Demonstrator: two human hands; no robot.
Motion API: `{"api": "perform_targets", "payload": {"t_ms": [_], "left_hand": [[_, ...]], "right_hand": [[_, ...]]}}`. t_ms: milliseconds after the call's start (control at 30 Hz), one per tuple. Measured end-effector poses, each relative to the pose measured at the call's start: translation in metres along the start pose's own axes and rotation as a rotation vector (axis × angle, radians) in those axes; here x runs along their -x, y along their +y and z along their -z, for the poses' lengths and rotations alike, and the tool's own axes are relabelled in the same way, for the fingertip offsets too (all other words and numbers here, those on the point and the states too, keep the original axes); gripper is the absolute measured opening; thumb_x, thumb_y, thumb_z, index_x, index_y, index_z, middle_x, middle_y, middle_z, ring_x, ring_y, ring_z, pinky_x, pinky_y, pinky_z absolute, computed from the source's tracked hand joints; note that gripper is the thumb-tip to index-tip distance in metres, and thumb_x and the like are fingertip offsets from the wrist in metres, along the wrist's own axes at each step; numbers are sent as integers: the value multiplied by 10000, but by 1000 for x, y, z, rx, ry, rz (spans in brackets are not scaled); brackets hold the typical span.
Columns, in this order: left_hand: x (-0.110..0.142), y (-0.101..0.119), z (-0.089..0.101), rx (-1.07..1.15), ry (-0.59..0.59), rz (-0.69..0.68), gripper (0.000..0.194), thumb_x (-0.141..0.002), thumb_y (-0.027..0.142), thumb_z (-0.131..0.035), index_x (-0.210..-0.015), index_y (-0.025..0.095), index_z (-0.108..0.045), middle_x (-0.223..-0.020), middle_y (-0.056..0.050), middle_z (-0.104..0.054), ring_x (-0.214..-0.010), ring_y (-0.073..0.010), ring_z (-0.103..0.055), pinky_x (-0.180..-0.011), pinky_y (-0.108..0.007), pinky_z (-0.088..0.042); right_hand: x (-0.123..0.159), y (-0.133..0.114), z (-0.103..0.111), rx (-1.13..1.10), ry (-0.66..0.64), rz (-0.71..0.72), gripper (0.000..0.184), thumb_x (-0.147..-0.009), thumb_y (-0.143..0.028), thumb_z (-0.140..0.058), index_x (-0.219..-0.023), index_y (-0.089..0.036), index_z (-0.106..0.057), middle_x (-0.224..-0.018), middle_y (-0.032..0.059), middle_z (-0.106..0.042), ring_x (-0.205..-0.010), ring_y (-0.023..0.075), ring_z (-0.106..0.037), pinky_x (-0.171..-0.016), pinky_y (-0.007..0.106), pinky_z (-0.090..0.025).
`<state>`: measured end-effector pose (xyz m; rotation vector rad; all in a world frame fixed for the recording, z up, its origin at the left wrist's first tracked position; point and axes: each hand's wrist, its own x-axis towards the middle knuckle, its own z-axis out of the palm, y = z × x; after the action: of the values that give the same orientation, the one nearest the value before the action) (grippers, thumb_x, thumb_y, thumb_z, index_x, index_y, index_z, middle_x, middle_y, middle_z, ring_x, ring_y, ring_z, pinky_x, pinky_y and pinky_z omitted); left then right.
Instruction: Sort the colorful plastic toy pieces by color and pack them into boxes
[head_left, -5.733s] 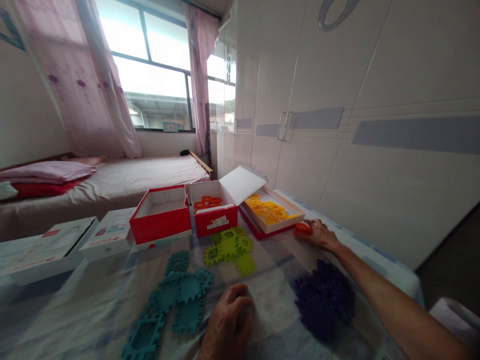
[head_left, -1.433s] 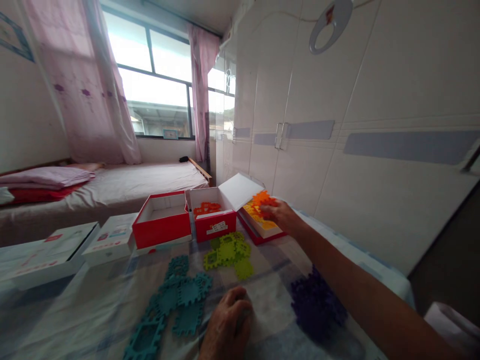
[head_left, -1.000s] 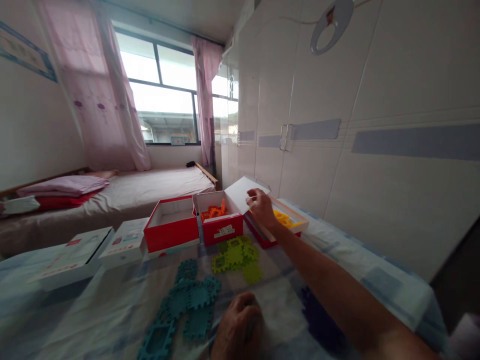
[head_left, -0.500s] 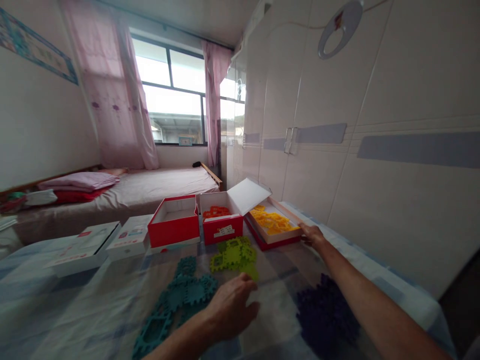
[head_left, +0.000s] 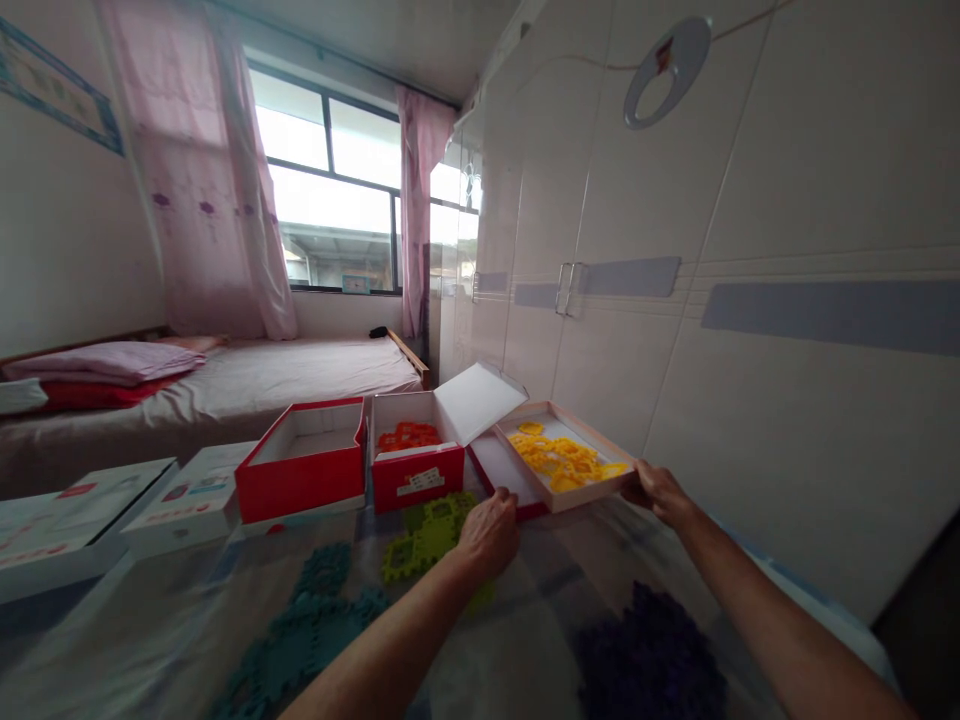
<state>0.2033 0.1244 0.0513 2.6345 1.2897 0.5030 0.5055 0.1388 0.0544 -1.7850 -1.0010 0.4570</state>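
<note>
My right hand [head_left: 658, 490] grips the near right corner of a shallow peach-rimmed box tray [head_left: 592, 496], which holds yellow interlocking pieces [head_left: 562, 460]. Beneath and left of that tray lies a shallow red box lid [head_left: 508, 466] with a pale inside. My left hand [head_left: 491, 535] is closed at the lid's near edge, its fingertips partly hidden. Lime-green gear-edged pieces [head_left: 424, 540] lie just left of this hand and partly under it. Teal pieces [head_left: 300, 640] are spread beside my left forearm, and a dark purple pile [head_left: 652, 660] sits between my arms.
A red box [head_left: 390, 492] with a raised white flap [head_left: 480, 400] contains orange pieces [head_left: 409, 436]. To its left stand an open red box [head_left: 292, 485] and white cartons [head_left: 187, 495]. A bed [head_left: 315, 370] and tall wardrobe [head_left: 600, 350] are behind the table.
My left hand has moved forward from above the table to the red lid's edge. The tray of yellow pieces has shifted right with my right hand, exposing more of the lid. The view has turned right.
</note>
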Motion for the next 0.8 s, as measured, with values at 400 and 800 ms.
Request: {"api": "perform_targets", "payload": {"t_ms": [400, 800], "left_hand": [[-28, -1, -5, -111, 81, 67, 181, -818, 100, -449, -916, 175, -582, -976, -73, -619, -921, -201, -594, -763, -288, -447], [-16, 5, 8, -139, 234, -59, 97, -875, 175, -441, -886, 212, -530, -953, -10, -573, -889, -172, -513, -762, -266, -403]], "right_hand": [[-1, 34, 92, -377, 269, -338, 63, -816, -170, -457, -799, -158, -517, -494, -28, -470, -367, 93, -469, -372, 197, -457], [-21, 60, 55, -320, 266, -263, 48, -770, -195, -528, -740, -169, -555, -516, -14, -500, -431, 130, -532, -423, 257, -506]]}}
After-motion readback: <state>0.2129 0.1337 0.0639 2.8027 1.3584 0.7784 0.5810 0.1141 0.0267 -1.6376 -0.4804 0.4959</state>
